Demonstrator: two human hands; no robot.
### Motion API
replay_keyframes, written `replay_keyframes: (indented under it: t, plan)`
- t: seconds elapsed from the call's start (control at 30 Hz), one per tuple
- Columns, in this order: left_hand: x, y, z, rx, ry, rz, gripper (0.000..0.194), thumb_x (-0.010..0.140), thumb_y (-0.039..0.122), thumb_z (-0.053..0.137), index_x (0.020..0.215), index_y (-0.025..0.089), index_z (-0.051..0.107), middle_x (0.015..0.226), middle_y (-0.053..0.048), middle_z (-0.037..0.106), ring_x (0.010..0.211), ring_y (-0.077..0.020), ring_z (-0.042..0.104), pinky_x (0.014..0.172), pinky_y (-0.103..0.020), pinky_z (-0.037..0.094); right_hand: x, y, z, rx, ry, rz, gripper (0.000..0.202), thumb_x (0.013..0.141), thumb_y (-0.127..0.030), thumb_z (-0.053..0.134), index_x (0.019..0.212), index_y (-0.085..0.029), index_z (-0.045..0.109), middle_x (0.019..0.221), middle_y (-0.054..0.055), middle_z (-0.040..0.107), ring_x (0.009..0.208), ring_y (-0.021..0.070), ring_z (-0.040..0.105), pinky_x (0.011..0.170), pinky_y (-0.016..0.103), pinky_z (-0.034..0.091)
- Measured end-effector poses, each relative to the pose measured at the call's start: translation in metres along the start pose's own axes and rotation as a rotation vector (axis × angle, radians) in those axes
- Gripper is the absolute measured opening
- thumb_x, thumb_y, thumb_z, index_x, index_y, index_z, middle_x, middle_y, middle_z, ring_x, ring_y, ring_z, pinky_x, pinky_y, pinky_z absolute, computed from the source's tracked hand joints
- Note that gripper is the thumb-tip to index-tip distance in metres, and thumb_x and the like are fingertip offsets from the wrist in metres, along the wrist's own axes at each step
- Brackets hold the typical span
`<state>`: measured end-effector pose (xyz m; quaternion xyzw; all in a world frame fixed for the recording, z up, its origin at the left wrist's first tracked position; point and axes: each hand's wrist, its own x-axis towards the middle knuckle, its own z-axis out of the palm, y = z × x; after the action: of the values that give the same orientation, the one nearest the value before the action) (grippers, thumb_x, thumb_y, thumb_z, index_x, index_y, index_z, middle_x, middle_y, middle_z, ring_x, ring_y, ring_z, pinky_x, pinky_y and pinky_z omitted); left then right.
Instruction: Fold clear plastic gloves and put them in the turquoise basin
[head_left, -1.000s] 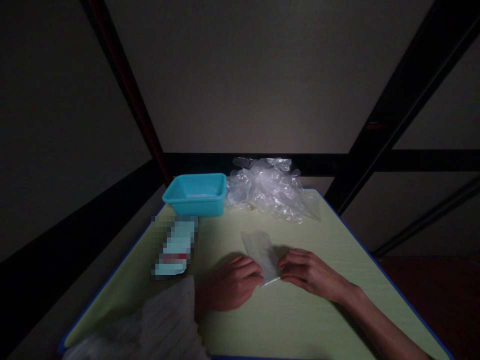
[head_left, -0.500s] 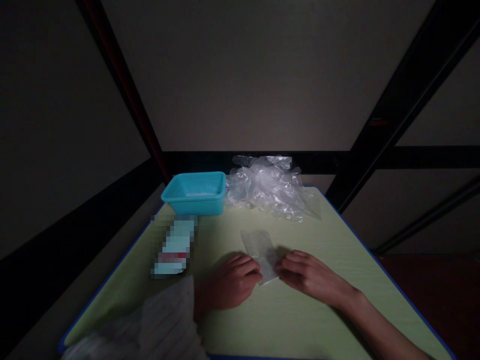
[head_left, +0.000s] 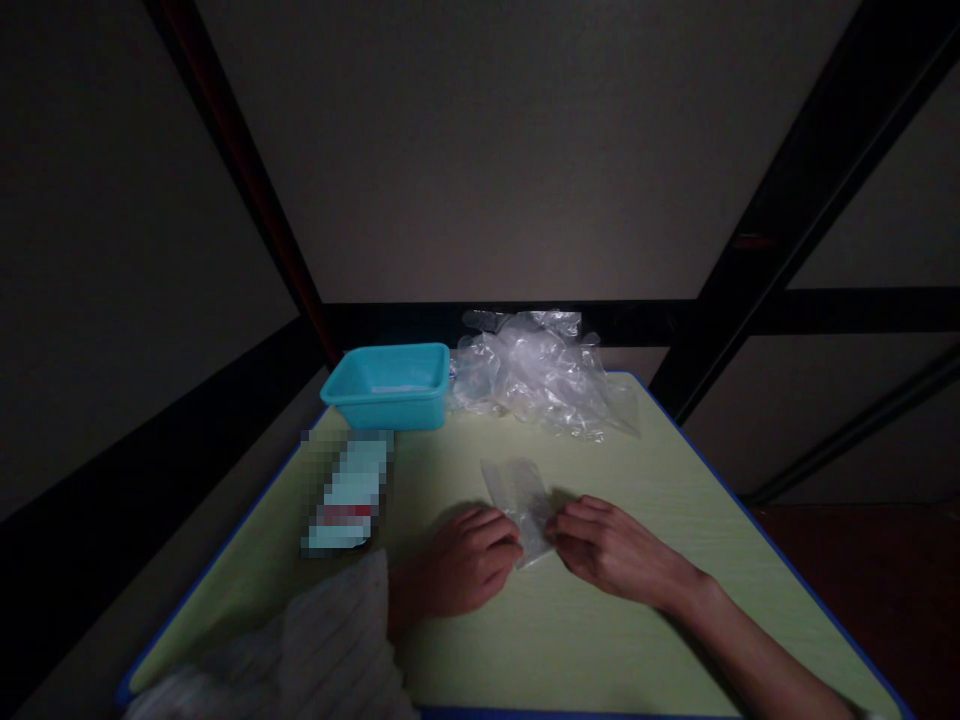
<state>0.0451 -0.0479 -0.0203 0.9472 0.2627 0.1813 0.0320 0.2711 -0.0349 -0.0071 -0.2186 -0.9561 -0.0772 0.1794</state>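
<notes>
Your right hand (head_left: 611, 550) has edged slightly toward your left hand (head_left: 469, 560), leaving less of the plastic (head_left: 519, 487) exposed between them. Each grip looks narrow, pinching one side of its near end on the desk (head_left: 570, 650).

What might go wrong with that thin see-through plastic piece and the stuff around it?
The clear plastic piece could crease or slip, since it looks thin, with the left hand and right hand at opposite sides.

In this dim light, its transparent edges might be easy to misjudge.

The loose plastic heap lies near the far edge of the table, so a knock might push some off.
</notes>
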Motion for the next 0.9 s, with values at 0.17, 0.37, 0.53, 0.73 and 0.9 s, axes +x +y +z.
replay_keyframes:
  t: [0.17, 0.37, 0.53, 0.73, 0.9]
  plan:
    - [0.000, 0.000, 0.003, -0.010, 0.008, 0.008, 0.005, 0.084, 0.017, 0.055, 0.086, 0.017, 0.060, 0.090, -0.003, 0.063, 0.085, -0.0165, 0.055, 0.080, -0.029, 0.041, 0.000, 0.001, -0.004, 0.021, -0.043, 0.015, 0.021, 0.089, -0.013, 0.046, 0.075, -0.016, 0.062, 0.080, 0.005, 0.067, 0.074, 0.0183, 0.055, 0.066, 0.033, 0.037]
    - [0.001, 0.000, 0.002, 0.017, 0.022, -0.004, 0.004, 0.084, 0.018, 0.056, 0.084, 0.018, 0.060, 0.087, -0.002, 0.063, 0.083, -0.0161, 0.054, 0.077, -0.029, 0.042, -0.002, 0.002, -0.005, 0.089, -0.041, 0.010, 0.020, 0.090, -0.016, 0.049, 0.075, -0.017, 0.063, 0.086, 0.004, 0.066, 0.078, 0.0178, 0.054, 0.066, 0.032, 0.038]
    - [0.002, 0.000, 0.001, 0.010, 0.010, 0.006, 0.004, 0.083, 0.017, 0.057, 0.085, 0.017, 0.060, 0.089, -0.002, 0.063, 0.085, -0.0163, 0.055, 0.079, -0.029, 0.042, 0.000, -0.001, -0.004, 0.088, -0.045, 0.042, 0.017, 0.092, -0.015, 0.046, 0.086, -0.015, 0.062, 0.084, 0.003, 0.065, 0.076, 0.0177, 0.055, 0.065, 0.032, 0.039]
    - [0.001, 0.000, 0.002, 0.017, 0.015, 0.004, 0.003, 0.082, 0.017, 0.056, 0.084, 0.018, 0.059, 0.088, -0.003, 0.062, 0.083, -0.0165, 0.055, 0.078, -0.029, 0.042, 0.000, -0.002, 0.003, 0.036, -0.032, 0.009, 0.023, 0.093, -0.012, 0.042, 0.080, -0.016, 0.061, 0.079, 0.004, 0.064, 0.073, 0.0177, 0.054, 0.062, 0.032, 0.037]
    - [0.001, 0.001, 0.002, 0.028, 0.013, -0.002, 0.006, 0.079, 0.019, 0.061, 0.085, 0.018, 0.059, 0.090, -0.003, 0.062, 0.084, -0.0170, 0.055, 0.078, -0.029, 0.043, 0.001, -0.001, 0.004, 0.035, -0.004, 0.013, 0.024, 0.090, -0.010, 0.042, 0.075, -0.016, 0.060, 0.078, 0.004, 0.065, 0.073, 0.0179, 0.054, 0.064, 0.032, 0.038]
